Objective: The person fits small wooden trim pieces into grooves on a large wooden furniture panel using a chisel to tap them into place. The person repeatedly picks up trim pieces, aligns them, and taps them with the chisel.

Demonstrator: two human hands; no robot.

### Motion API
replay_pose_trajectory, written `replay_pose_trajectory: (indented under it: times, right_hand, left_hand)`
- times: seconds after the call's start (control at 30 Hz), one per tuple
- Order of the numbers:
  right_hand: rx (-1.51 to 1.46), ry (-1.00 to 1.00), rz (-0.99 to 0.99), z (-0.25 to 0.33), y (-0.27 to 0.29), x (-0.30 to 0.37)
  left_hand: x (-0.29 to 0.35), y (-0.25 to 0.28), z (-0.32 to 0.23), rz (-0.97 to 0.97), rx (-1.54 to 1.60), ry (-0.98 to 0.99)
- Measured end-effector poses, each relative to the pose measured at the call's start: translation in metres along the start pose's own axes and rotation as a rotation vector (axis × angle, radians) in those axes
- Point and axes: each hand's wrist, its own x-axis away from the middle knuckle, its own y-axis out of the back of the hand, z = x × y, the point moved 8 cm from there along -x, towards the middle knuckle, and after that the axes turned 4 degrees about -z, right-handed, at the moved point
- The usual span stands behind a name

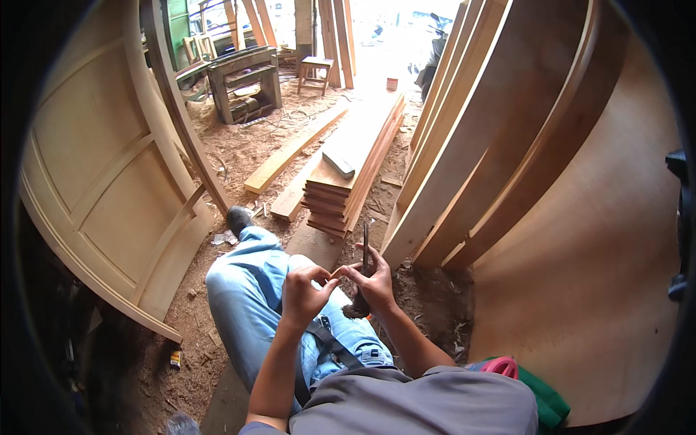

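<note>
Above my lap, my right hand (375, 285) is wrapped round a dark brush-like tool (356, 310). Its thin shaft rises above my fingers, and a rough, bristly-looking dark end hangs below the palm. My left hand (301, 291) is closed in a pinch, its fingertips meeting those of my right hand. Whatever sits between the left fingertips is too small to make out. Both hands are over my legs in light blue jeans (250, 272), near a dark strap (335, 344).
Ahead lies a stack of wooden boards (362, 159) with a grey block (338, 164) on top. Tall planks (464, 145) lean at the right, beside a large curved panel (573, 290). A panelled wooden door (109, 174) stands left. Shavings cover the floor; a stool (315, 72) stands farther back.
</note>
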Motion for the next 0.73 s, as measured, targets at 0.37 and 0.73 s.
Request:
replay_pose_trajectory:
  times: [0.37,0.73]
  right_hand:
    - [0.014,-0.122,0.135,-0.023,-0.031,-0.005]
    - [0.311,-0.417,0.358,-0.120,-0.095,0.001]
  left_hand:
    - [0.017,0.021,0.009,0.005,-0.005,0.031]
    - [0.079,0.084,0.141,-0.148,-0.111,0.288]
